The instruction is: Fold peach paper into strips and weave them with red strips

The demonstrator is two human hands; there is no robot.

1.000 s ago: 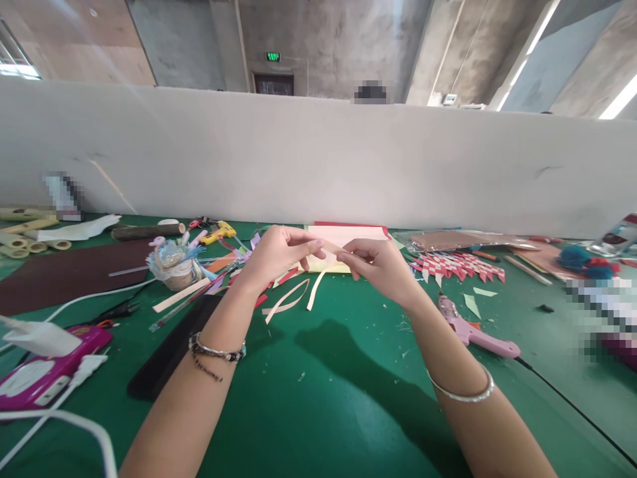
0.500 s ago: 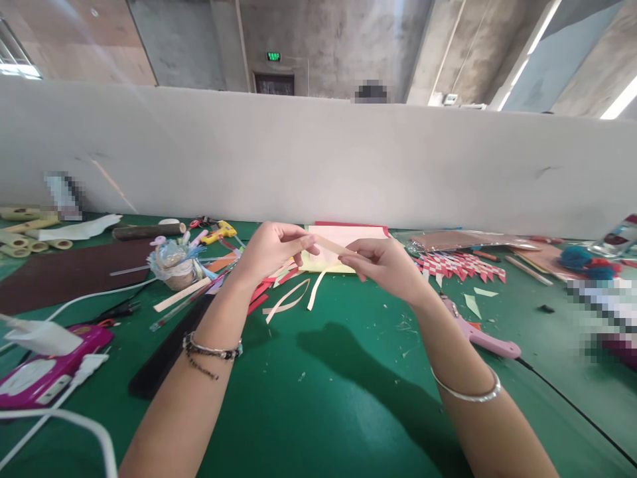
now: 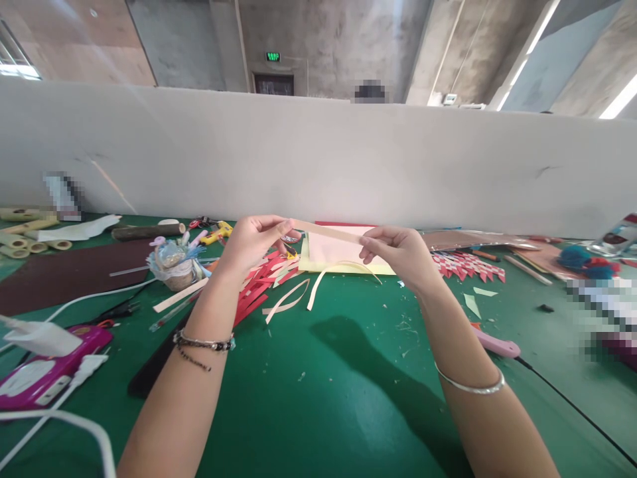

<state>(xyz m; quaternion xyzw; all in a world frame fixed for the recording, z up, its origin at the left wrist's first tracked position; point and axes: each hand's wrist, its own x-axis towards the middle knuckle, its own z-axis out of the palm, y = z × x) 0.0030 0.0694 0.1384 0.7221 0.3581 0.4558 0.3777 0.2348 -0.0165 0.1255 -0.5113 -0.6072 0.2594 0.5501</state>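
A pale paper strip [image 3: 326, 232] is stretched in the air between my two hands. My left hand [image 3: 259, 242] pinches its left end, and my right hand [image 3: 391, 252] pinches the right end. Behind and below the strip lie stacked sheets of pale pink and yellow paper [image 3: 331, 251]. Curled cream strips [image 3: 288, 305] rest on the green table in front of the sheets. Beside my left hand is a pile of red and pale strips [image 3: 256, 285]. A red-and-white woven paper piece [image 3: 468, 267] lies to the right of my right hand.
A purple power strip [image 3: 54, 365] with white cables sits at the left, near a twine-wrapped bundle [image 3: 174, 262] and a yellow tool [image 3: 217, 232]. A pink glue gun [image 3: 497, 345] lies partly behind my right forearm. A white partition [image 3: 318, 159] stands behind the table.
My hands have moved apart, the left one leftward and the right one rightward, so more of the strip shows between them. More of the red strips is uncovered.
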